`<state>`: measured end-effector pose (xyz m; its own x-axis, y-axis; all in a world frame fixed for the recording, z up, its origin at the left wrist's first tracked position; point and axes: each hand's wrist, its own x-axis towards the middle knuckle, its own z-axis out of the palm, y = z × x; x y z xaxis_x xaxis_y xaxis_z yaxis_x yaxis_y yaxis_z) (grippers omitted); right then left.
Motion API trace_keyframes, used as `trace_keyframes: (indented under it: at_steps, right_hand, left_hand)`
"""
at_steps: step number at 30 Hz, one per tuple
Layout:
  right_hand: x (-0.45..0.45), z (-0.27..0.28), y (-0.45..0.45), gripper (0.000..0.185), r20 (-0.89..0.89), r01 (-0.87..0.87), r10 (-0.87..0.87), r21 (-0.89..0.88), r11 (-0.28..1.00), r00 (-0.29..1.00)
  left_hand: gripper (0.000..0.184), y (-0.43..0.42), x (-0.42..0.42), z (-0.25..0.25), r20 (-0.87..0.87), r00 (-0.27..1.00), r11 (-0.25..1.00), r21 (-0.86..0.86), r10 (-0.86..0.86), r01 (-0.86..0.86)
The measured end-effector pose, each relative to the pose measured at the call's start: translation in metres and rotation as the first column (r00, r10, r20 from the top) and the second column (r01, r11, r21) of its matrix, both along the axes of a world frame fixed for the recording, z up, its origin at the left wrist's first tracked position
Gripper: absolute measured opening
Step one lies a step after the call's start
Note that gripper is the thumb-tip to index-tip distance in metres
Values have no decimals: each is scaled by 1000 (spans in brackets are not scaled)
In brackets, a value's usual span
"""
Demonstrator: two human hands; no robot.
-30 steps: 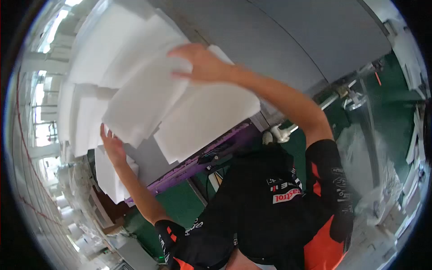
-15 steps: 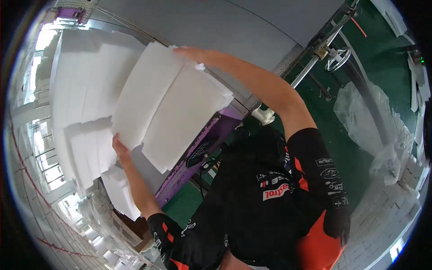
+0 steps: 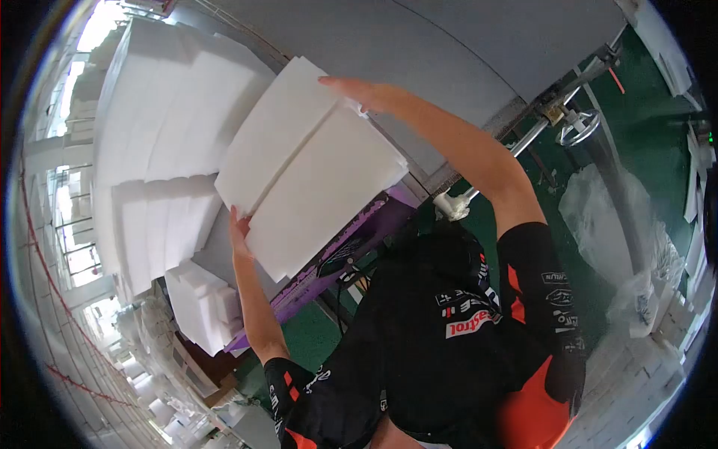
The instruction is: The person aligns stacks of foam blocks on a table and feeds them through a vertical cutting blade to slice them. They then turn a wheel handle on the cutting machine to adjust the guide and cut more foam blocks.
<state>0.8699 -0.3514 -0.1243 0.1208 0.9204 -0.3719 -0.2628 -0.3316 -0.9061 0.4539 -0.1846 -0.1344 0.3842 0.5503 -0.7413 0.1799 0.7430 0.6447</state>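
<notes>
A stack of white sheets (image 3: 273, 135) lies slanted against a second white stack (image 3: 321, 191), with a narrow seam between them. At the near lower corner, my left hand (image 3: 239, 230) grips the edge of the first stack, thumb and fingers at the corner by the seam. My right hand (image 3: 351, 91) holds the opposite, upper end, its fingertips on the sheets' edge. Both stacks rest on a grey machine table with a purple side (image 3: 299, 295). The undersides of the sheets are hidden.
Tall white sheet piles (image 3: 168, 112) stand left of my hands, with a smaller white pile (image 3: 198, 303) below them. A metal rod with a handwheel (image 3: 580, 129) is at right. Clear plastic wrap (image 3: 617, 224) lies on the green floor (image 3: 546, 202).
The first stack has shifted rightward and now sits closer against the second stack. Both hands moved right with it, and the whole view shifted slightly.
</notes>
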Motion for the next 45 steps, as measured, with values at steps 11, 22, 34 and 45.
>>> trace_keyframes:
  at_steps: [11, 22, 34, 45]
  right_hand:
    - [-12, -25, 1, 71, -44, 63, -64, -10, 998, 997]
    - [-13, -4, -8, 63, 52, 42, -41, -21, 999, 998]
    - [-16, -47, 12, 47, 87, 54, -66, 126, 991, 994]
    - [-10, -64, 19, 39, 139, -64, 39, 182, 981, 989]
  left_hand:
    - [73, -25, -8, -4, 86, 992, 988, 116, 96, -105]
    - [59, -36, -2, -6, 36, 990, 982, 125, 137, -140]
    - [61, -31, -3, -7, -24, 993, 977, 184, 116, -109]
    - [59, -56, 19, 20, -59, 996, 974, 220, 69, -54]
